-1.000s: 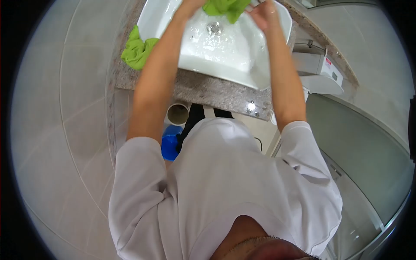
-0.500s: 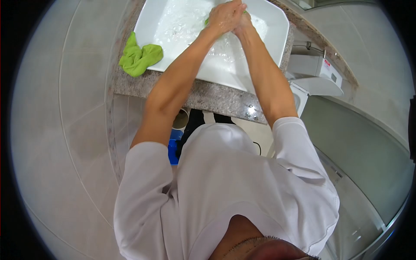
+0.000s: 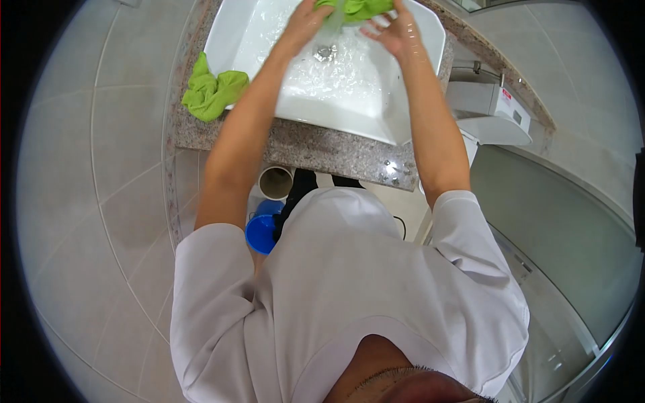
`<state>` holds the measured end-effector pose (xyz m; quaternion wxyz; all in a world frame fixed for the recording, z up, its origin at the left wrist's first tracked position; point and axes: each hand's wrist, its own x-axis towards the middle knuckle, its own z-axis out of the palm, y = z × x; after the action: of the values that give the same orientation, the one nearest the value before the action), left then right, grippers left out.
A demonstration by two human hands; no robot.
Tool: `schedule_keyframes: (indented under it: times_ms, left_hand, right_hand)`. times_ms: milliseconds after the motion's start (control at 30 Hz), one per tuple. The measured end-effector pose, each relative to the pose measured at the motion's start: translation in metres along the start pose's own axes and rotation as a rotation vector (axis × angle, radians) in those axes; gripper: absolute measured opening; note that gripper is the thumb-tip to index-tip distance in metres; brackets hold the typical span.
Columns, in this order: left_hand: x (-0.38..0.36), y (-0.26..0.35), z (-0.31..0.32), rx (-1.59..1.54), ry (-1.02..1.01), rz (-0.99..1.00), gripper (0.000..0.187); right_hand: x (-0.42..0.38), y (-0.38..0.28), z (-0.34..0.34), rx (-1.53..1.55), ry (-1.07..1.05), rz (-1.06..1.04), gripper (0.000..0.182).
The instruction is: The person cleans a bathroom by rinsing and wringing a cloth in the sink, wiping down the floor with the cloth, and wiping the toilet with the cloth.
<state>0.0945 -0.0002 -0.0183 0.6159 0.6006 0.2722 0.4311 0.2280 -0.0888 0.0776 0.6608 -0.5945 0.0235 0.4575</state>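
Note:
A wet green cloth point(image 3: 363, 9) is stretched between my hands over the white sink point(image 3: 316, 113), at the top edge of the view. My left hand point(image 3: 304, 27) grips its left end, beside a stream of running water point(image 3: 334, 20). The right end is pinched by my right hand point(image 3: 398, 32), with some of its fingers spread below the cloth. Water ripples over the basin floor around the metal drain point(image 3: 325, 53). A second green cloth point(image 3: 213, 87) lies crumpled over the sink's left front corner and the counter.
The sink sits on a speckled stone counter point(image 3: 336, 149). Below it on the floor are a blue bucket point(image 3: 261, 234) and a pale bin point(image 3: 275, 183). To the right are a white toilet point(image 3: 494, 130) and a frosted glass panel point(image 3: 537, 201).
My hands were together, bunched over the cloth. They have moved apart, spreading the cloth between them near the water stream. The drain now shows, and the second cloth stays in place.

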Motion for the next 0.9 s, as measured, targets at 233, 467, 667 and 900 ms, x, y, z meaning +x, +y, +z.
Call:
schedule_keyframes:
  times_ms: [233, 467, 667, 900]
  left_hand:
    - [-0.008, 0.0, 0.07, 0.867, -0.205, 0.299, 0.029]
    - [0.044, -0.075, 0.012, 0.516, 0.102, 0.15, 0.035]
    - [0.01, 0.021, 0.02, -0.708, -0.217, -0.718, 0.027]
    - [-0.012, 0.008, 0.034, -0.205, -0.313, -0.227, 0.012]
  right_hand:
    - [0.112, 0.098, -0.025, 0.356, -0.759, 0.088, 0.033]
    - [0.045, 0.05, -0.023, -0.158, -0.507, 0.125, 0.038]
    - [0.02, 0.026, -0.018, -0.379, -0.44, -0.02, 0.017]
    - [0.01, 0.04, -0.037, -0.597, -0.719, 0.108, 0.034]
